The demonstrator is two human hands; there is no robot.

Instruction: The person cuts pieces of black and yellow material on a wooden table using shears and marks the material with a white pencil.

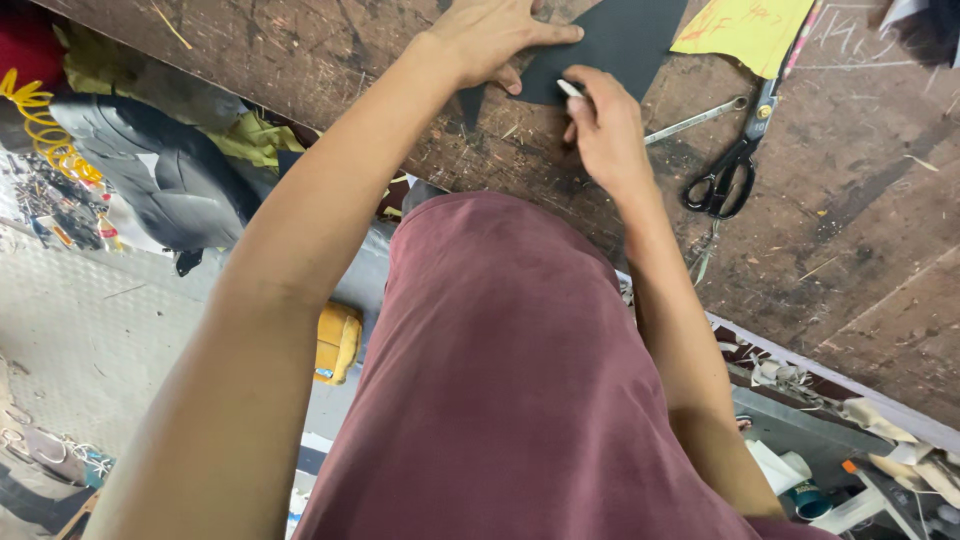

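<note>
A black sheet of material lies on the scratched wooden workbench. My left hand presses flat on the sheet's left part, fingers spread. My right hand pinches a small white piece of chalk with its tip at the sheet's lower edge. My maroon shirt fills the lower middle of the view.
Black-handled scissors lie to the right of my right hand, beside a metal tool. A yellow paper rests at the top right. Below the bench edge lie scraps, a yellow coiled hose and dark material on the floor.
</note>
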